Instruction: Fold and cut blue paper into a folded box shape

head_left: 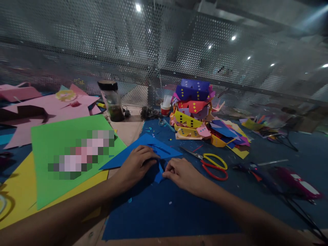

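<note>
A small folded blue paper piece point(159, 175) is pinched at its edge between the thumb and fingers of my right hand point(186, 174). My left hand point(137, 165) is curled over the near edge of a larger blue paper sheet point(135, 147), its fingertips close to the folded piece. Exactly what lies under the left fingertips is hidden. Both hands are over a dark blue sheet point(164, 218) on the table. Scissors point(214, 165) with one yellow and one red handle lie partly open to the right of my right hand.
Green paper point(51, 147) with a blurred-out object lies on yellow paper at left; pink paper point(56, 112) is behind. A dark-lidded jar point(112, 100), a paper cup point(165, 108) and stacked paper crafts point(193, 102) stand near the mesh. A magenta item point(299, 182) and cables are right.
</note>
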Action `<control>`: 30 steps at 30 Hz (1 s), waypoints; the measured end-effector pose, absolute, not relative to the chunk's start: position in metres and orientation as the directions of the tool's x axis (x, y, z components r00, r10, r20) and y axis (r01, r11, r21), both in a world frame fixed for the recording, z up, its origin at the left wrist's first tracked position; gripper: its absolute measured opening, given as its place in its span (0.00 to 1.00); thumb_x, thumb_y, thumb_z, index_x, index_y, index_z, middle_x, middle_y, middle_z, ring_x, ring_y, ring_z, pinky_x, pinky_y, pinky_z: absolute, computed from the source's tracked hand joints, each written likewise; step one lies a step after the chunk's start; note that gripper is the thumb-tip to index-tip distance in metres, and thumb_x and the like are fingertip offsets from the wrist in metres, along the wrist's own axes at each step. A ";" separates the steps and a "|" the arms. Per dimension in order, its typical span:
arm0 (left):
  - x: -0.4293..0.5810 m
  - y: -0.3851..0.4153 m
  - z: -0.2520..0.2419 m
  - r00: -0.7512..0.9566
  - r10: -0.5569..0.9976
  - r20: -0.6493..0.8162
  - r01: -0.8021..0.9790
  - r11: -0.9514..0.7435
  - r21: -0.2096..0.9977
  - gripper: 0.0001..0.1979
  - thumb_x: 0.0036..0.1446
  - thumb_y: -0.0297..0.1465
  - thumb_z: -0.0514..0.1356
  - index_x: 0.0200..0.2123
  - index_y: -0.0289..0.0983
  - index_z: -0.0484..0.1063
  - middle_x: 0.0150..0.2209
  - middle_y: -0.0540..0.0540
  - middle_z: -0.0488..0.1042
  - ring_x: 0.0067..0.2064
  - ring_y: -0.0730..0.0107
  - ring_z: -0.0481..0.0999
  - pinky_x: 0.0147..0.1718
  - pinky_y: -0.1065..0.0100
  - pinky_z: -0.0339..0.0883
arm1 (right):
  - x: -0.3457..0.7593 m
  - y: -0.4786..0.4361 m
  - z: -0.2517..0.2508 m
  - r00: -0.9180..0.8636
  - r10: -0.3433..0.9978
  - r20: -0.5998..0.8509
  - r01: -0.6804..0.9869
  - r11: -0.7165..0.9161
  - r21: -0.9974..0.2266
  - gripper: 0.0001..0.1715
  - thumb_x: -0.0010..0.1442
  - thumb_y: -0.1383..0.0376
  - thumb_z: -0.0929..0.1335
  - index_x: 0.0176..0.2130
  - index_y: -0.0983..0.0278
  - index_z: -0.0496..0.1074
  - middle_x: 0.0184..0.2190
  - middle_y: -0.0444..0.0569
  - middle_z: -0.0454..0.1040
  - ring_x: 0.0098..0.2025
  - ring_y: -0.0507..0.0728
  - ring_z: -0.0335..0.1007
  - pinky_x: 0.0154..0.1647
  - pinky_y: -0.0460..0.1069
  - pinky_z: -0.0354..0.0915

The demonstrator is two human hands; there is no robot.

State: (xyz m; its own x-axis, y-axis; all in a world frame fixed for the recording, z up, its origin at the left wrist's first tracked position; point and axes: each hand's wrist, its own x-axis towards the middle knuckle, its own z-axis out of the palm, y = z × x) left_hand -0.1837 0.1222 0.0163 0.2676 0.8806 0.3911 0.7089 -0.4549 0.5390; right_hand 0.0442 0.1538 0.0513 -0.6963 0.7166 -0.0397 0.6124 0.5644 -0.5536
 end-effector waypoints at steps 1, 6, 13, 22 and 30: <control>-0.183 0.123 0.018 0.264 0.888 0.376 0.709 -0.443 0.549 0.07 0.66 0.30 0.61 0.44 0.42 0.79 0.44 0.48 0.80 0.51 0.59 0.72 0.53 0.58 0.62 | 0.045 0.154 0.051 -0.700 0.714 -0.032 0.606 0.569 -0.556 0.09 0.64 0.61 0.73 0.35 0.64 0.76 0.32 0.44 0.77 0.36 0.54 0.70 0.42 0.50 0.55; -0.182 0.130 0.026 0.260 0.915 0.308 0.717 -0.397 0.573 0.04 0.64 0.34 0.64 0.37 0.42 0.78 0.38 0.50 0.80 0.45 0.60 0.73 0.48 0.60 0.62 | 0.046 0.153 0.050 -0.697 0.717 -0.011 0.596 0.571 -0.565 0.09 0.64 0.61 0.73 0.35 0.64 0.76 0.32 0.44 0.77 0.36 0.54 0.69 0.42 0.50 0.55; -0.182 0.136 0.019 0.256 0.914 0.315 0.743 -0.394 0.541 0.03 0.63 0.34 0.65 0.36 0.43 0.77 0.44 0.49 0.79 0.50 0.57 0.72 0.52 0.56 0.58 | 0.045 0.151 0.048 -0.702 0.712 0.007 0.586 0.584 -0.562 0.08 0.65 0.62 0.73 0.35 0.63 0.76 0.32 0.43 0.77 0.36 0.54 0.71 0.43 0.50 0.56; -0.183 0.136 0.015 0.303 0.890 0.341 0.732 -0.446 0.515 0.05 0.65 0.30 0.62 0.35 0.42 0.76 0.47 0.50 0.80 0.52 0.59 0.75 0.58 0.54 0.54 | 0.095 0.169 0.082 -0.632 0.769 0.095 0.695 0.617 -0.369 0.08 0.71 0.66 0.65 0.42 0.64 0.74 0.42 0.50 0.76 0.44 0.58 0.73 0.44 0.50 0.63; -0.184 0.138 0.015 0.312 0.887 0.340 0.712 -0.455 0.534 0.05 0.65 0.32 0.62 0.35 0.42 0.76 0.46 0.48 0.80 0.51 0.58 0.75 0.60 0.50 0.55 | 0.171 0.186 0.070 -0.473 0.881 -0.022 0.881 0.472 -0.032 0.13 0.67 0.62 0.67 0.49 0.66 0.73 0.48 0.60 0.76 0.50 0.65 0.74 0.49 0.55 0.66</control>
